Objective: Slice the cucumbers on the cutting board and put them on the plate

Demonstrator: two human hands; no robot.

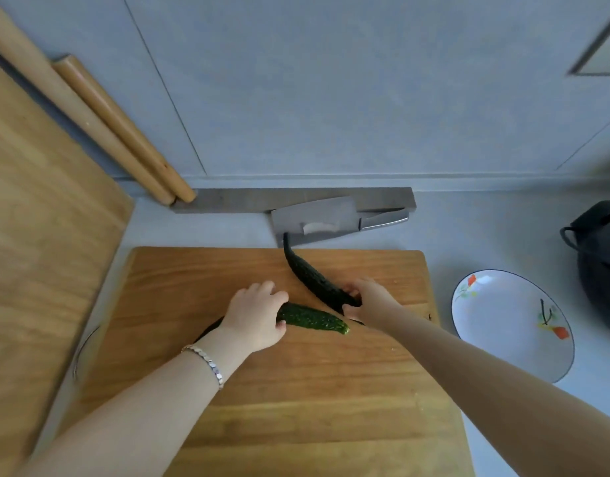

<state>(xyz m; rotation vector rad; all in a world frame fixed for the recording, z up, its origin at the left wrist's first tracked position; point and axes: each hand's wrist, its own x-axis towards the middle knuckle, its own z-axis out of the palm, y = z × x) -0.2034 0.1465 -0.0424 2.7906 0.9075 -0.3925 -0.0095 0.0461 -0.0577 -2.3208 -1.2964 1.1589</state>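
Observation:
Two dark green cucumbers lie on the wooden cutting board (296, 390). My left hand (258, 313) is closed over the near cucumber (313, 318), whose cut end points right. My right hand (370, 299) grips the near end of the far cucumber (308, 273), which angles up toward the board's back edge. A steel cleaver (317, 220) rests on the counter just behind the board, handle to the right. The white flowered plate (496, 325) sits empty to the right of the board.
A large wooden board (38, 253) leans at the left, with two rolling pins (124, 132) against the grey wall. A metal strip (255, 197) lies along the wall base. A black pot (602, 256) stands at the far right behind the plate.

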